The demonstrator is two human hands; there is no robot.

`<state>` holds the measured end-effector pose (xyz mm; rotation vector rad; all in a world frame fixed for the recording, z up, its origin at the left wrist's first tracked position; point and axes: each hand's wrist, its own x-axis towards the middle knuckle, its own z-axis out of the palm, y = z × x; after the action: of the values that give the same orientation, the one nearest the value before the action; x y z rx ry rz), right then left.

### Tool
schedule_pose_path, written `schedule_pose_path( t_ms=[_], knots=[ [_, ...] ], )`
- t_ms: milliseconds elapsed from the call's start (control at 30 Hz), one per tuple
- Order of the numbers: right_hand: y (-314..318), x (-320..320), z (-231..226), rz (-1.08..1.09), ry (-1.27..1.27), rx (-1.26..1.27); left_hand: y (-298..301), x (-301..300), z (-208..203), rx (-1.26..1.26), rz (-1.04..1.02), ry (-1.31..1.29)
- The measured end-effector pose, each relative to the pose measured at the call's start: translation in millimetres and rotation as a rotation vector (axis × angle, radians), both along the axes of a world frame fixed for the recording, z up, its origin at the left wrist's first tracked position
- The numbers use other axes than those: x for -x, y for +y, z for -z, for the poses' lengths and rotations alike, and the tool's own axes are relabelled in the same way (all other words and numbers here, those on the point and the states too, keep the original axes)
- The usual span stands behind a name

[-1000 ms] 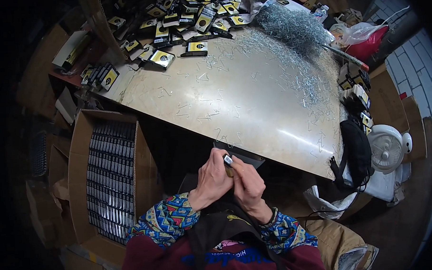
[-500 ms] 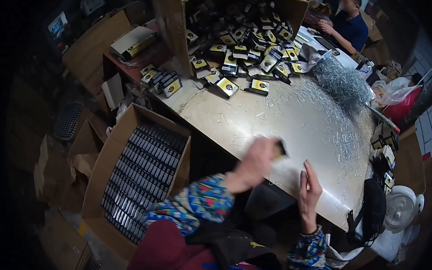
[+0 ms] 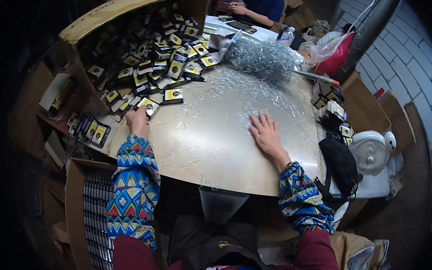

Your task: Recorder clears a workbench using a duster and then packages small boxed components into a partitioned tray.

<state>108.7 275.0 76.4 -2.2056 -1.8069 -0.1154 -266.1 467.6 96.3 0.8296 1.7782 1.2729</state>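
Note:
My left hand [image 3: 138, 121] is closed on the near end of a small yellow, white and black box [image 3: 150, 107] at the table's left side. That box lies at the front of a loose heap of similar boxes [image 3: 170, 65] spilling from a large carton on its side. My right hand [image 3: 267, 135] rests palm down with fingers spread, at the edge of a scatter of thin bent silver wire pieces [image 3: 251, 115]. A dense pile of the same wire pieces [image 3: 263, 57] stands farther back. Beside the box at my left hand lies another single box [image 3: 173, 95].
The tipped carton [image 3: 126, 9] fills the back left. An open carton [image 3: 77, 187] with rows of packed boxes stands low at the left. A white fan [image 3: 369, 153] and a black bag [image 3: 339, 166] are at the right. Across the table sits another person [image 3: 264, 7].
My left hand has moved from above the table's front edge, where it held a small dark item, to a box at the heap. My right hand has lowered onto the tabletop. The view has turned right.

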Motion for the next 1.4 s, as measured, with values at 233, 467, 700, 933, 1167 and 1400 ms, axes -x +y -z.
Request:
schedule_pose_path(
  t_ms=[233, 467, 700, 933, 1167, 1400],
  knots=[
    [-47.5, -1.3, -5.7, -0.243, 0.097, -0.11, -62.7, -18.1, -32.6, 0.066, 0.204, -0.424],
    [-93.4, 11.6, -16.2, -0.383, 0.616, -0.058, -220.6, 8.4, -26.5, 0.145, 0.446, -0.637],
    [-78.3, 55.0, 4.8, -0.202, 0.266, -0.107, -327.3, 28.7, 98.7, 0.509, 0.735, -0.462],
    [-123.2, 146.2, 28.2, -0.216, 0.256, -0.137, -384.3, -8.4, 141.3, 0.571, 0.939, -0.542],
    [-184.5, 190.4, 14.5, -0.243, 0.214, -0.008, -397.6, -14.5, 143.4, 0.568, 0.684, -0.879],
    [-209.1, 180.9, 3.8, -0.312, 0.617, 0.004, -408.0, -3.4, 148.4, 0.384, 0.97, -0.49]
  ],
)
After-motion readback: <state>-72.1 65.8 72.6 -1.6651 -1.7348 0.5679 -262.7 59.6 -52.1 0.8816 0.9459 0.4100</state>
